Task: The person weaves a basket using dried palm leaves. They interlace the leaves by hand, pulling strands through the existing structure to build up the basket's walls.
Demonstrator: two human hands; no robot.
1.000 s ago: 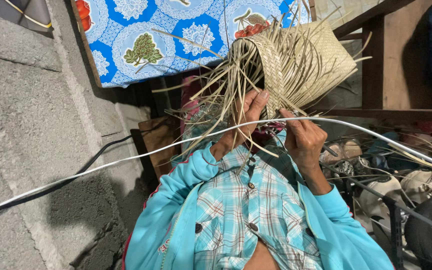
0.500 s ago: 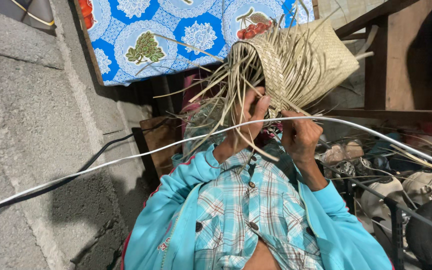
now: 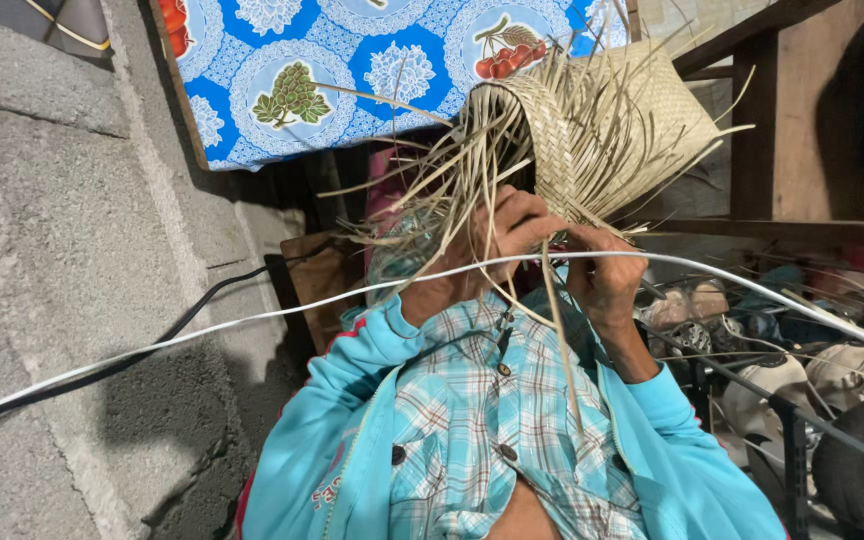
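Both hands work a half-woven straw basket [image 3: 607,125]: left hand [image 3: 507,235] fingers and right hand [image 3: 607,275] fingers pinch its loose strips [image 3: 452,190] just below its rim.

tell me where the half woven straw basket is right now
In the head view the woven straw basket sits upper centre-right, just above the left hand and right hand, in front of the blue patterned cloth, loose strands trailing down.
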